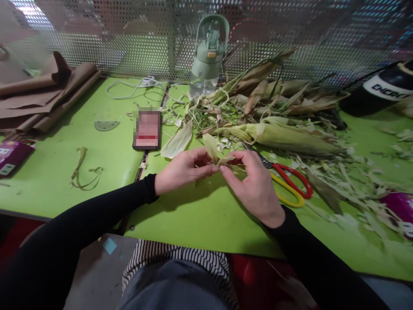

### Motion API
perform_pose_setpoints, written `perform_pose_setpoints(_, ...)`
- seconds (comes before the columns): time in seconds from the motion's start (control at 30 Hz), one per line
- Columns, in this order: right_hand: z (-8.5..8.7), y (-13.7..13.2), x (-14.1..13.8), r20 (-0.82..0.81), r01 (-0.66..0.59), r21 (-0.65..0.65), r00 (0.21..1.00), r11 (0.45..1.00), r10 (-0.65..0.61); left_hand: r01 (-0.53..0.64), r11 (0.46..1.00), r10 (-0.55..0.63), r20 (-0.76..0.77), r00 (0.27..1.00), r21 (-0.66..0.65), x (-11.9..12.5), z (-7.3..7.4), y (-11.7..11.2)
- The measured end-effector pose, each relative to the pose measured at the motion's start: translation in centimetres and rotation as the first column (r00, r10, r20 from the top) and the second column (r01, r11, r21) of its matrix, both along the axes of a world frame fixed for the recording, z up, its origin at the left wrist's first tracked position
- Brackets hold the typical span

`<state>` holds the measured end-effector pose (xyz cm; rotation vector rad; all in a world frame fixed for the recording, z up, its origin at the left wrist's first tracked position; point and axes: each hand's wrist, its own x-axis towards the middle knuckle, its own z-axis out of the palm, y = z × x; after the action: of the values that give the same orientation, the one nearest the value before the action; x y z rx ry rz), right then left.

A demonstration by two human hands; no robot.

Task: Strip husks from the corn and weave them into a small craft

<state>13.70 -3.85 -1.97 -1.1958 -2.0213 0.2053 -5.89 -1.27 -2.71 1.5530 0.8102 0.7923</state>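
Observation:
My left hand (190,168) and my right hand (250,181) meet over the green table (196,215), fingertips pinched together on a small piece of pale corn husk (211,148). One blade of the husk points up between the hands, and another bends toward my right fingers. Just right of my right hand lie scissors (295,181) with one red and one yellow handle. Behind my hands, a broad cut husk leaf (177,141) lies flat. An ear-shaped bundle of green husk (284,137) rests beyond the scissors.
A pile of dry husks (258,97) spreads along the back. There stand a green water bottle (208,64) and a perforated metal screen (135,43). A phone (147,130), a white cable (135,87) and brown paper (54,94) lie left. A black cylinder (377,90) is far right.

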Motion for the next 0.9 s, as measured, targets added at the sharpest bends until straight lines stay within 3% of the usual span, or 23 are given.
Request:
perform_pose_setpoints(0.33,0.9,-0.5,-0.3,-0.078,-0.075,-0.08,0.995,0.994,0.069,-0.051,0.999,0.052,-0.039,0.998,0.015,0.0,0.8,-0.1)
perform_pose_setpoints(0.57,0.7,-0.1,-0.2,-0.224,-0.129,-0.321,0.973,0.938,0.057,-0.06,0.995,0.071,-0.145,0.987,0.08,0.1,0.8,-0.4)
perform_pose_setpoints(0.9,0.8,-0.1,-0.2,-0.232,-0.126,-0.369,0.972,0.921,0.04,0.052,0.966,-0.052,0.004,0.999,-0.255,0.0,1.3,0.0)
